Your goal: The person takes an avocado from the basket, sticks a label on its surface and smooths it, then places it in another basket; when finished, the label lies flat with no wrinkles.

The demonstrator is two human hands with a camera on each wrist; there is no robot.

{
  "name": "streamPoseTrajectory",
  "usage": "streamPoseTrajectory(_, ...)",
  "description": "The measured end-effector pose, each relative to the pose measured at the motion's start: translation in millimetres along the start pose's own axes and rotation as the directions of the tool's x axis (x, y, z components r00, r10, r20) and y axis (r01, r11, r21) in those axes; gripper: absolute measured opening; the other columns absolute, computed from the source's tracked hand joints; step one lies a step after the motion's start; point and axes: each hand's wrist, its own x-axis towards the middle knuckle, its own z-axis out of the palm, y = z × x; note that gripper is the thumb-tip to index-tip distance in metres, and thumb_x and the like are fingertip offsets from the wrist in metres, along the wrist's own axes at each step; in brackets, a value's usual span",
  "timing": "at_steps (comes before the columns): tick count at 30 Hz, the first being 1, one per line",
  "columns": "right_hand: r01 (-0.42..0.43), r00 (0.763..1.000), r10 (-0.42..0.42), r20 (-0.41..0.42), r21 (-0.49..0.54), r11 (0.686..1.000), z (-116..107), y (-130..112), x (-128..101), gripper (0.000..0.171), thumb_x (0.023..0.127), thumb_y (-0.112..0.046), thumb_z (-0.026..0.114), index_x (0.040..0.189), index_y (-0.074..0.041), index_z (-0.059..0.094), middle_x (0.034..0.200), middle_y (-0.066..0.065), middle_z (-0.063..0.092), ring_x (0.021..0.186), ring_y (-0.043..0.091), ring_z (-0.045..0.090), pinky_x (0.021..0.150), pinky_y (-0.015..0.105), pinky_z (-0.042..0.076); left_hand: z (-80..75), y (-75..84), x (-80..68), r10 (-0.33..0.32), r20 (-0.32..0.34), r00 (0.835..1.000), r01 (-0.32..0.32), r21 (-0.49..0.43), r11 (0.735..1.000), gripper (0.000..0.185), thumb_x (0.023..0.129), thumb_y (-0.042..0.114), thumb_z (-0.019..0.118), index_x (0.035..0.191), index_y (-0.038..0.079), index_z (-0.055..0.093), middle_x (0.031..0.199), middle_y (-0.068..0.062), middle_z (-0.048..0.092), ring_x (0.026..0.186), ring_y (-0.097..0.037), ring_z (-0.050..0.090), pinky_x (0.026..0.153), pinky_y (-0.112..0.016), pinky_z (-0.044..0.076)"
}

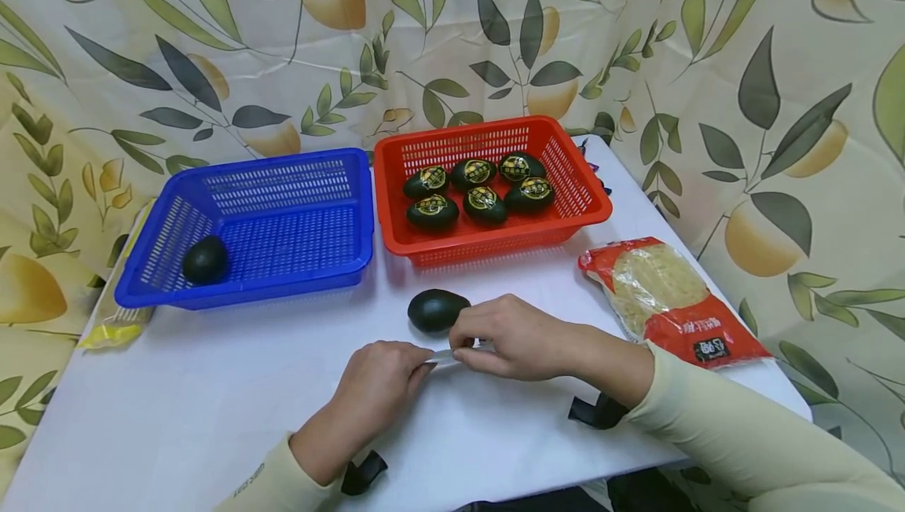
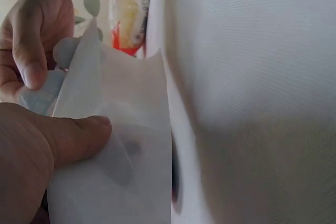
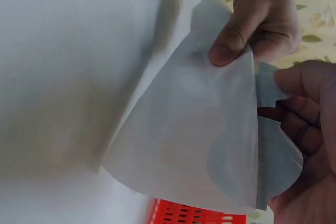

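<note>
Both hands hold one thin, translucent white sheet point(image 1: 447, 356) just above the white table point(image 1: 212, 386). My left hand point(image 1: 417, 363) pinches its left end, the thumb point(image 2: 79, 135) pressed on the sheet point(image 2: 126, 150). My right hand point(image 1: 467, 345) pinches the other end, with its fingers point(image 3: 307, 124) curled behind the sheet point(image 3: 199, 129). A bare dark egg point(image 1: 437, 310) lies on the table, just beyond my right hand's fingers. The blue basket point(image 1: 283, 182) holds one bare dark egg point(image 1: 205, 259). The red basket point(image 1: 488, 135) holds several dark eggs with gold labels point(image 1: 484, 202).
A red and clear packet of noodles point(image 1: 665, 300) lies at the table's right edge. A yellow-trimmed clear packet point(image 1: 116, 327) sticks out under the blue basket's left side. A leaf-patterned curtain point(image 1: 452, 33) surrounds the table. Black wrist straps point(image 1: 597, 411) sit near the front edge.
</note>
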Motion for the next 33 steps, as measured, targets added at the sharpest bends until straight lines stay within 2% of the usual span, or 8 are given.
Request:
streamPoseTrajectory(8,-0.200,0.979,0.202,-0.008,0.109,0.974,-6.6,1.6,-1.5,0.006,0.102,-0.026,0.067,0.101,-0.021,0.069,0.087,-0.015,0.066,0.078,0.002,0.058,0.070,0.022,0.055,4.9,1.1,-2.7,0.100,-0.055,0.994,-0.092,0.125,0.988,0.014,0.084,0.006,0.083,0.091,0.017,0.081,0.086,0.004,0.079,0.075,-0.013,0.072,0.062,-0.030,0.057)
streamPoseTrajectory(14,-0.160,0.984,0.162,-0.079,0.031,0.987,-13.1,7.3,2.5,0.006,0.101,-0.024,0.069,0.097,-0.019,0.069,0.087,-0.014,0.068,0.077,0.001,0.059,0.069,0.028,0.058,2.7,0.4,-5.5,0.142,0.103,0.985,-0.154,0.122,0.981,0.021,0.088,0.023,0.084,0.106,0.014,0.079,0.098,-0.001,0.077,0.090,-0.019,0.069,0.076,-0.035,0.058)
streamPoseTrajectory(20,-0.129,0.986,0.125,-0.106,-0.035,0.991,-9.2,9.8,5.5,0.004,0.097,-0.018,0.073,0.096,-0.019,0.069,0.089,-0.011,0.071,0.077,0.002,0.062,0.070,0.028,0.060,-2.6,-4.2,-1.7,0.015,0.255,0.967,0.004,-0.072,0.997,0.051,0.094,0.055,0.071,0.123,0.013,0.075,0.118,-0.003,0.074,0.111,-0.021,0.067,0.095,-0.043,0.057)
streamPoseTrajectory(22,-0.104,0.987,0.094,-0.132,-0.074,0.992,-7.3,10.4,6.0,0.005,0.096,-0.018,0.074,0.095,-0.019,0.069,0.088,-0.010,0.071,0.077,0.003,0.063,0.069,0.025,0.059,-5.8,-6.0,3.5,-0.064,0.241,0.968,0.119,-0.221,0.968,0.049,0.099,0.056,0.063,0.118,0.013,0.076,0.112,-0.001,0.075,0.105,-0.019,0.068,0.090,-0.042,0.058)
streamPoseTrajectory(24,-0.055,0.985,0.034,-0.170,-0.124,0.991,-5.1,10.5,7.4,0.007,0.093,-0.017,0.076,0.095,-0.019,0.070,0.087,-0.009,0.071,0.077,0.006,0.064,0.069,0.023,0.058,-9.3,-8.0,10.2,-0.165,0.231,0.959,0.250,-0.417,0.874,0.047,0.104,0.054,0.056,0.110,0.012,0.078,0.102,-0.001,0.076,0.096,-0.018,0.068,0.084,-0.039,0.058)
streamPoseTrajectory(27,0.056,0.966,-0.113,-0.232,-0.240,0.969,-1.7,9.9,12.4,0.011,0.090,-0.014,0.079,0.093,-0.017,0.069,0.088,-0.006,0.072,0.080,0.009,0.067,0.073,0.021,0.059,-15.1,-10.7,20.6,-0.293,0.281,0.914,0.405,-0.690,0.600,0.053,0.106,0.051,0.053,0.100,0.003,0.076,0.087,-0.004,0.073,0.080,-0.018,0.066,0.071,-0.032,0.056)
streamPoseTrajectory(30,0.157,0.925,-0.264,-0.273,-0.359,0.920,1.2,8.9,17.7,0.012,0.086,-0.013,0.081,0.092,-0.015,0.070,0.089,-0.004,0.072,0.083,0.010,0.068,0.078,0.022,0.060,-19.1,-11.9,27.5,-0.364,0.373,0.853,0.497,-0.793,0.352,0.049,0.105,0.043,0.060,0.102,-0.005,0.072,0.084,-0.006,0.072,0.076,-0.018,0.065,0.069,-0.029,0.056)
streamPoseTrajectory(33,0.193,0.898,-0.332,-0.289,-0.421,0.887,3.8,8.5,20.3,0.012,0.084,-0.012,0.083,0.091,-0.013,0.073,0.091,-0.003,0.071,0.086,0.011,0.068,0.077,0.022,0.060,-19.9,-12.2,30.6,-0.403,0.393,0.827,0.517,-0.813,0.269,0.034,0.102,0.029,0.067,0.101,-0.005,0.072,0.082,-0.007,0.071,0.073,-0.017,0.063,0.067,-0.027,0.056)
